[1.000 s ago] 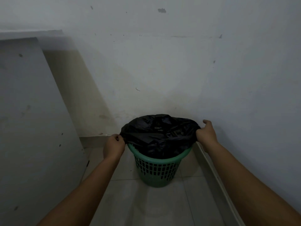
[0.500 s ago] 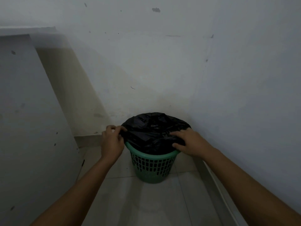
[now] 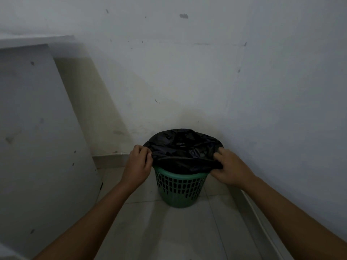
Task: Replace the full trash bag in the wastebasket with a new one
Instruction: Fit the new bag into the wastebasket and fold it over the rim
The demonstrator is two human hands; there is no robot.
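A pale, scuffed wall fills most of the view and meets a second wall on the right. A grey slanted panel leans along the left side. The tiled floor runs between them. In the far corner of the floor, just beside both walls, stands a green slotted wastebasket, upright. A black trash bag covers its mouth, its edge folded over the rim and bunched along the near side. The left hand grips the bag's edge at the basket's left rim, fingers curled round the plastic. The right hand pinches the bunched edge at the right rim.
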